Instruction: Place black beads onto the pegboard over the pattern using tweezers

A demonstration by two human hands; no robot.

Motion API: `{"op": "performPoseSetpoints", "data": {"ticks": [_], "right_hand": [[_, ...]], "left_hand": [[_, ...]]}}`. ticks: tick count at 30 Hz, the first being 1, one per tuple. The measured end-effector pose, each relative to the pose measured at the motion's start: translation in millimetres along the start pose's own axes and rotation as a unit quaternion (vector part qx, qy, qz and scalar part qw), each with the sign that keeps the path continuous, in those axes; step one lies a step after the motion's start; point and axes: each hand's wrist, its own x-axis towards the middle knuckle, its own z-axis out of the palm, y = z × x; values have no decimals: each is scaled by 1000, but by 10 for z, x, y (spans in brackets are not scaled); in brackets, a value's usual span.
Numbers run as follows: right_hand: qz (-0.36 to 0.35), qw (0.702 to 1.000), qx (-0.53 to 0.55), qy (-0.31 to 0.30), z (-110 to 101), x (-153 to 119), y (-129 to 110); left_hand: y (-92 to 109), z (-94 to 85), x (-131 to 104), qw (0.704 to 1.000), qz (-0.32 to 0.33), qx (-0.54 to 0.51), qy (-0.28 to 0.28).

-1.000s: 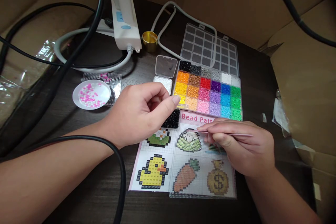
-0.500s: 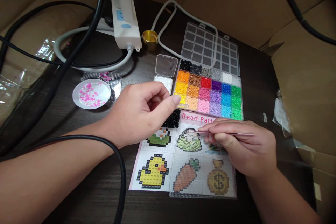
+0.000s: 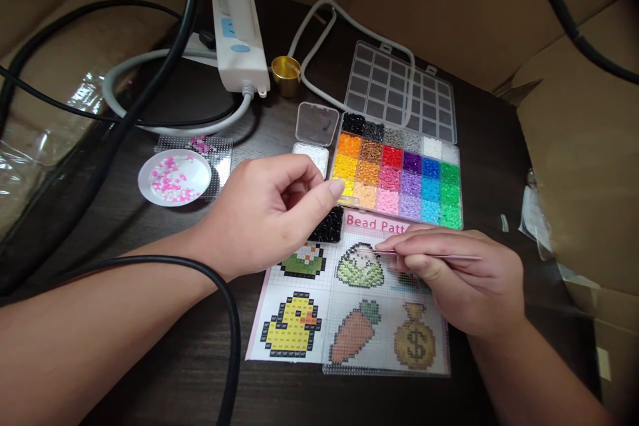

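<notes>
Left hand [image 3: 272, 213]: off pegboard [image 3: 387, 319], upper left; fingers curled, can't tell if gripping. Tweezers [image 3: 446, 255]: tips over pegboard's upper-left figure [image 3: 359, 269]; squeeze lightly, don't jog it. Right hand [image 3: 466, 276]: pegboard's upper right, pinching tweezers; best braced.

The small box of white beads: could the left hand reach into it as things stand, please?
Probably yes: the left hand is close to the small box, whose lid is open, and nothing else seems in the way.
</notes>
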Motion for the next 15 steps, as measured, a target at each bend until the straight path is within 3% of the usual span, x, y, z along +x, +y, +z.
{"op": "performPoseSetpoints", "data": {"ticks": [15], "right_hand": [[9,1000,18,5,14,-3,4]], "left_hand": [[6,3,-2,1000,3,-4,8]]}}
